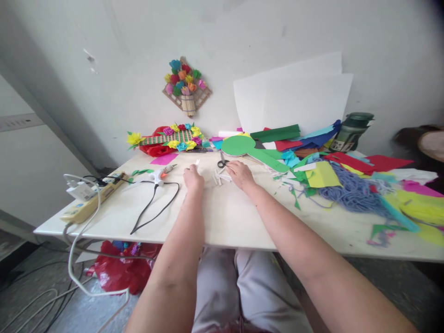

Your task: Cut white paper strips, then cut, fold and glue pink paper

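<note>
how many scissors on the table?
1 visible: the black-handled scissors, on the white table right at the fingers of the right hand. More could be hidden under the coloured paper on the right.

The scissors [222, 163] have black handles; the short strips [218, 178] are plain white. The glue gun [157, 178] is white with an orange nozzle collar. Green and tan stripes pattern the guitar-shaped craft [156, 139], edged with yellow, magenta, red and blue paper roses [172, 144]. The paddle-shaped cutout [239, 145] is solid green, the yarn [350, 187] periwinkle blue, the power strip [81, 210] creamy yellow, the bench [229, 222] off-white, the plastic bag [120, 274] red.
</note>
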### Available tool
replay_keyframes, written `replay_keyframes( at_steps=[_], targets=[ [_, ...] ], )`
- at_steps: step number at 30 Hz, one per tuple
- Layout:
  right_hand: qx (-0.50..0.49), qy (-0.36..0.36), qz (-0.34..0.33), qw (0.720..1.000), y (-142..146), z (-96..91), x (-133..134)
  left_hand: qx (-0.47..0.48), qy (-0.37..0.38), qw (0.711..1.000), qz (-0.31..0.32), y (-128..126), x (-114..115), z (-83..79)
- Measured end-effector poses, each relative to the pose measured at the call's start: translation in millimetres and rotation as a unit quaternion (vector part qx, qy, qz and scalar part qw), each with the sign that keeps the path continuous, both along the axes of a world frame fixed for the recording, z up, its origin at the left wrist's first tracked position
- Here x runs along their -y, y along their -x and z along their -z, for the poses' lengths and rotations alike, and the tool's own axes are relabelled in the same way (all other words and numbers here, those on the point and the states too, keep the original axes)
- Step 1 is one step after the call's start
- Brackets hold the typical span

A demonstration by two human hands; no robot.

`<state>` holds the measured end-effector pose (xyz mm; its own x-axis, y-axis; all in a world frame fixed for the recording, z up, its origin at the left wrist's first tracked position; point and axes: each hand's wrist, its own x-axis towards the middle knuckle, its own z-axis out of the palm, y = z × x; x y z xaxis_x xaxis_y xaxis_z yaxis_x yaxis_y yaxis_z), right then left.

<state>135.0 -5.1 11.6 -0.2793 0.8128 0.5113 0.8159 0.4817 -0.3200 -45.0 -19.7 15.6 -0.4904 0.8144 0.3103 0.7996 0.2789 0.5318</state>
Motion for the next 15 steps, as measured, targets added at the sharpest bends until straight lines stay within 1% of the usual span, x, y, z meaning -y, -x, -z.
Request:
replay_keyframes(
  at_steps=[2,3,4,5,6,8,9,11,14,15],
  targets=[
    [0.034,0.042,0.001,0.999,1,-1.1,2,0.066,-0.062,0.996,-0.001,5,-4,1.3],
    [0.053,0.071,-0.001,0.996,1,-1.3,4,0.110,-0.099,0.989,-0.002,6,-6,1.9],
    [0.072,0.106,-0.002,0.992,3,-1.2,6,0.165,-0.137,0.977,-0.001,7,-8,2.3],
    [0.091,0.142,-0.004,0.986,5,-0.9,7,0.230,-0.171,0.958,0.003,7,-9,2.6],
    [0.107,0.176,-0.003,0.978,7,-0.2,9,0.304,-0.201,0.931,0.011,6,-10,2.5],
    [0.129,0.222,0.000,0.967,12,1.8,12,0.460,-0.242,0.854,0.036,2,-11,1.2],
    [0.134,0.231,-0.001,0.964,15,2.9,13,0.518,-0.251,0.816,0.049,0,-11,0.1],
    [0.139,0.230,-0.004,0.963,20,4.9,13,0.596,-0.258,0.757,0.072,-3,-9,-2.6],
    [0.138,0.223,-0.009,0.965,28,6.8,11,0.673,-0.254,0.688,0.101,-4,-6,-6.1],
    [0.138,0.221,-0.012,0.965,31,7.1,10,0.702,-0.251,0.658,0.107,-3,-6,-6.9]
  ],
)
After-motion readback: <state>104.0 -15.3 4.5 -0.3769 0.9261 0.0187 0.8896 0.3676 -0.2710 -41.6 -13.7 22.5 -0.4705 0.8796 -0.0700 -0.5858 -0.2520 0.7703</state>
